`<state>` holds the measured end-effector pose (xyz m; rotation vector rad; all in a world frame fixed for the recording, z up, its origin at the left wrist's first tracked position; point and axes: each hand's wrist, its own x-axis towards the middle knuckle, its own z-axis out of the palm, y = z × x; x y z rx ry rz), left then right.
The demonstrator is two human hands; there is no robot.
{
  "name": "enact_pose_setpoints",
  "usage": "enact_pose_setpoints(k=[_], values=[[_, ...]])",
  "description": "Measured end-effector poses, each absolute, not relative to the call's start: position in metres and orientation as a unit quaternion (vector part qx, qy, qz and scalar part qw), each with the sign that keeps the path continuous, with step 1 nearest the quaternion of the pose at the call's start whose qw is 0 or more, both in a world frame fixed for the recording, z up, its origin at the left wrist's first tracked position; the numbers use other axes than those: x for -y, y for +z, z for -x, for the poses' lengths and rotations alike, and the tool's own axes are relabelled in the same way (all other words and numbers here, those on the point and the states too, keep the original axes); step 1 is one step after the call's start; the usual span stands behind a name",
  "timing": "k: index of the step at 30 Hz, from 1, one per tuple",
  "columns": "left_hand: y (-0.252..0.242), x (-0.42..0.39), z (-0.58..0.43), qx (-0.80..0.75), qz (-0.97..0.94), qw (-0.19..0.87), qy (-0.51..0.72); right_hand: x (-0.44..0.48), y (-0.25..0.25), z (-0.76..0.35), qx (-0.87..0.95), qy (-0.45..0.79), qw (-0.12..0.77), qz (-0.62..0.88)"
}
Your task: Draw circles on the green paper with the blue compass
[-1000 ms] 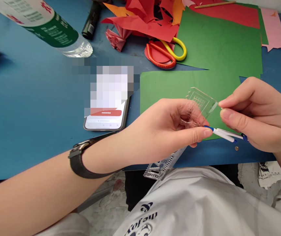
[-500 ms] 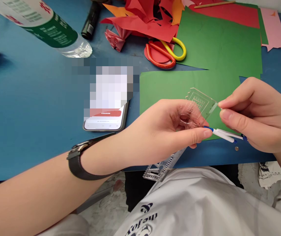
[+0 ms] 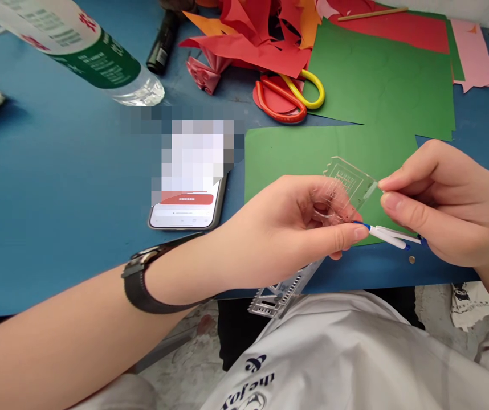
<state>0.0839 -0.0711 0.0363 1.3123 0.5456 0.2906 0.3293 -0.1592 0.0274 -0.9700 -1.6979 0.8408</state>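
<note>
A clear plastic stencil ruler [image 3: 349,182] is held above the green paper [image 3: 287,151]. My left hand [image 3: 308,222] is closed round its lower left part, thumb toward the front. Between the thumb and finger of my right hand [image 3: 445,205] is the stencil's right corner. A blue and white pen [image 3: 387,236] lies under my left thumb tip and reaches toward my right hand; a second slim white piece runs beside it. Another clear stencil part [image 3: 276,299] sticks out below my left hand over the table's front edge.
A phone [image 3: 184,210] lies left of the green paper. Behind are red-and-yellow scissors [image 3: 281,99], red paper scraps [image 3: 253,48], a black marker [image 3: 163,45] and a water bottle [image 3: 111,65]. Pink paper [image 3: 473,54] is at the back right; a small round object [image 3: 412,259] lies near the front edge.
The view has shifted slightly, so the table items sit a little lower and further right. Both hands keep their hold on the stencil.
</note>
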Motion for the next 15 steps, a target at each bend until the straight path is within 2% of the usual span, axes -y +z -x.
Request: enact_pose_setpoints(k=[15], values=[[0.0394, 0.0725, -0.0851, -0.270, -0.598, 0.744, 0.129, 0.1592, 0.0261, -0.3301, 0.700, 0.339, 0.484, 0.401]])
